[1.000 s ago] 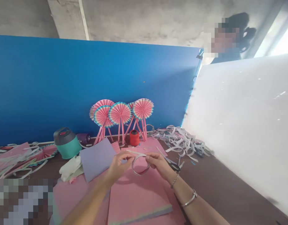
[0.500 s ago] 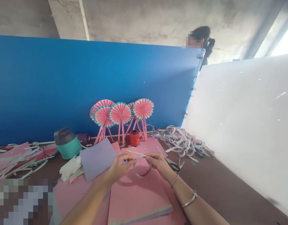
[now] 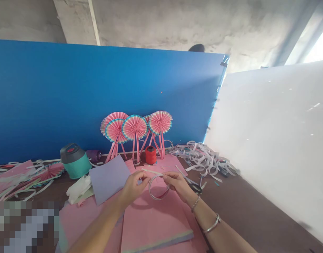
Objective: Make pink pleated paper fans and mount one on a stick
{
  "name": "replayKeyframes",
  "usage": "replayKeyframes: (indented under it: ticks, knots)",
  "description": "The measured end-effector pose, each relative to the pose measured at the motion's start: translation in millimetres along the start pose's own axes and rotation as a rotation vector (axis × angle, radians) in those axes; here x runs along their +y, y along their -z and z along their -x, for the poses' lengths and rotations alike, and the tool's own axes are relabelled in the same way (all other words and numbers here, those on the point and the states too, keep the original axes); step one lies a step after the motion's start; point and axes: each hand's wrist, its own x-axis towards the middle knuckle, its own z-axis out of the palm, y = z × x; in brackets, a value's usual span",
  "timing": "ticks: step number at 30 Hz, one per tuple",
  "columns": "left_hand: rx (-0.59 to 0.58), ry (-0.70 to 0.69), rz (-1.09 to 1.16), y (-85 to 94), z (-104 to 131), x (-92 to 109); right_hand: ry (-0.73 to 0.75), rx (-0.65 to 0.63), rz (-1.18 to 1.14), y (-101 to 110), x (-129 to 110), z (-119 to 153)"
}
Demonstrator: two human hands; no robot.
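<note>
A thin, nearly used-up roll of tape (image 3: 159, 199) is held upright above a stack of pink paper (image 3: 156, 218). My right hand (image 3: 178, 182) pinches the top of the roll between thumb and fingers. From that pinch a pale strip (image 3: 151, 171) sticks out to the left. My left hand (image 3: 135, 186) is closed in a pinch by the roll's left edge; whatever lies between its fingertips is too small to make out. Black-handled scissors (image 3: 196, 188) lie beyond my right wrist, partly hidden.
Pleated pink paper fans (image 3: 135, 127) lean on a blue partition (image 3: 72, 91). Near them stand a red thread spool (image 3: 151, 155) and a teal container (image 3: 76, 163). Curled white strips (image 3: 203, 158) pile up at right beside a white panel (image 3: 277, 140). A purple sheet (image 3: 110, 179) lies left.
My left fingertips have shifted slightly left, and the roll has moved a little with them. Behind the partition, a person has moved left and lower; only the top of the head shows.
</note>
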Motion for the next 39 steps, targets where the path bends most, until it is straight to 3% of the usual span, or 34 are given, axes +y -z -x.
replayKeyframes:
  ticks: [8,10,13,17,21,28,31,36,39]
  knots:
    - [0.210,0.210,-0.333,-1.0,3,-20,0.027,0.095,-0.141,3,-9,1]
    - [0.083,0.206,-0.320,0.5,2,-16,0.027,0.099,-0.139,3,-9,1]
    - [-0.235,0.140,-0.166,3.8,1,-8,0.024,0.113,-0.139,3,-10,2]
    - [-0.540,0.055,-0.035,4.3,10,3,0.026,0.125,-0.148,3,-13,3]
    - [-0.676,-0.027,-0.034,-1.0,20,7,0.013,0.133,-0.153,2,-14,3]
    - [-0.645,-0.130,-0.086,-4.9,26,11,0.001,0.089,-0.252,3,-10,0]
    - [-0.561,-0.158,-0.111,-7.6,30,11,-0.009,0.078,-0.277,3,-10,0]
    - [-0.310,-0.075,-0.133,-14.9,23,0,-0.035,0.061,-0.335,3,-11,1]
    - [0.009,-0.024,-0.155,-14.1,14,-5,-0.075,0.055,-0.394,3,-11,1]
